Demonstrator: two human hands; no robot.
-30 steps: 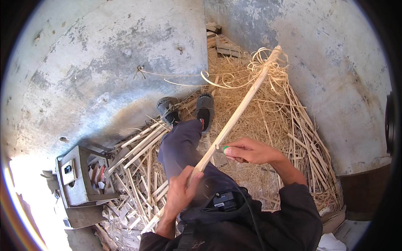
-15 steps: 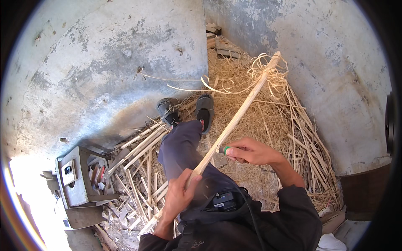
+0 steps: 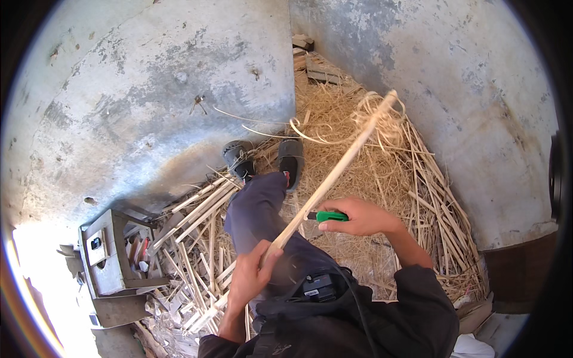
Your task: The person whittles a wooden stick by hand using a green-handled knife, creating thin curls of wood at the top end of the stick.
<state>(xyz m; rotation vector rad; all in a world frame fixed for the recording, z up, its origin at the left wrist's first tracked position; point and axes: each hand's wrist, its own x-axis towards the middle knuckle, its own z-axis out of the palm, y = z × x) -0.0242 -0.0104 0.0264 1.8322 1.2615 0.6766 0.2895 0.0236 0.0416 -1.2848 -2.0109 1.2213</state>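
A long pale wooden stick [image 3: 340, 168] slants across my lap, its far end up and to the right. Around that far end cling curled shavings [image 3: 382, 119], with a few long thin strips trailing off to the left. My left hand [image 3: 253, 271] is wrapped round the stick's near part, above my thigh. In my right hand [image 3: 361, 217] is a green-handled utility knife [image 3: 332, 216], its dark blade end pointing left at the stick's right side. Whether the blade touches the wood I cannot tell.
Shavings [image 3: 340, 101] cover the floor ahead of my shoes. Bundled thin strips [image 3: 441, 209] lie along the right wall, and several sticks [image 3: 200, 209] are heaped at left. An upturned wooden stool [image 3: 110, 271] holding odds and ends stands farther left. Walls meet in a corner ahead.
The stick's far end has dipped slightly toward me, its shavings moving with it. My right hand has turned, so more of the knife's green handle shows.
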